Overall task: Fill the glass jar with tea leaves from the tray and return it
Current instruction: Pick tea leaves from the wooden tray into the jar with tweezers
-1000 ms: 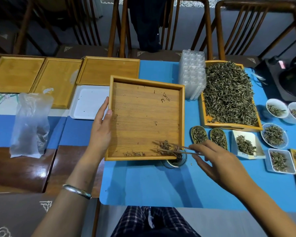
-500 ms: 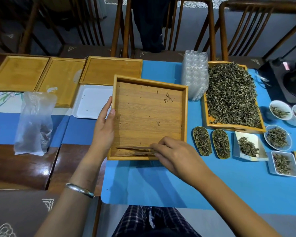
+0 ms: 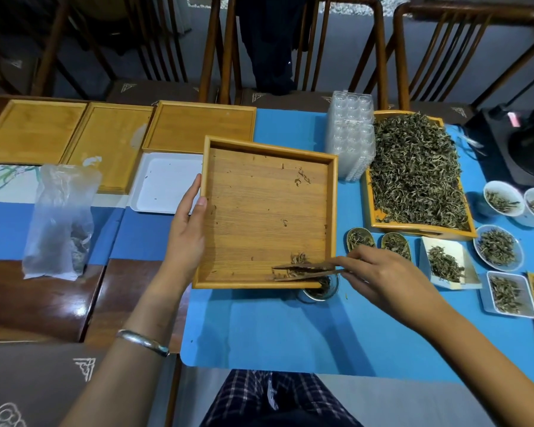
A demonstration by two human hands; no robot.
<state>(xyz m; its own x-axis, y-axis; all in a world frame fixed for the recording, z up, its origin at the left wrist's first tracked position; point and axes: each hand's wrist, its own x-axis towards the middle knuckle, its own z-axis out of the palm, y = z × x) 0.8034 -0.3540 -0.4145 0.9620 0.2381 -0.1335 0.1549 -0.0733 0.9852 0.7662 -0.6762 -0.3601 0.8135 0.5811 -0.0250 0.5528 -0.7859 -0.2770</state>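
A square wooden tray (image 3: 259, 211) is held tilted over the blue mat, my left hand (image 3: 187, 229) gripping its left edge. A few tea leaves (image 3: 296, 260) lie bunched at its near right corner. My right hand (image 3: 379, 272) pinches wooden tongs (image 3: 305, 271) whose tips rest among those leaves. The glass jar (image 3: 319, 291) stands under that corner, mostly hidden by the tray, with leaves visible inside.
A large tray heaped with tea leaves (image 3: 413, 174) sits at right, beside stacked clear plastic trays (image 3: 350, 140). Small dishes of leaves (image 3: 497, 248) line the right side. Empty wooden trays (image 3: 111, 143), a white tray (image 3: 164, 183) and a plastic bag (image 3: 59, 220) lie left.
My right hand swept the tongs from the tray's near left edge back to the near right corner, gathering leaves above the jar. The left hand kept its hold on the tray.
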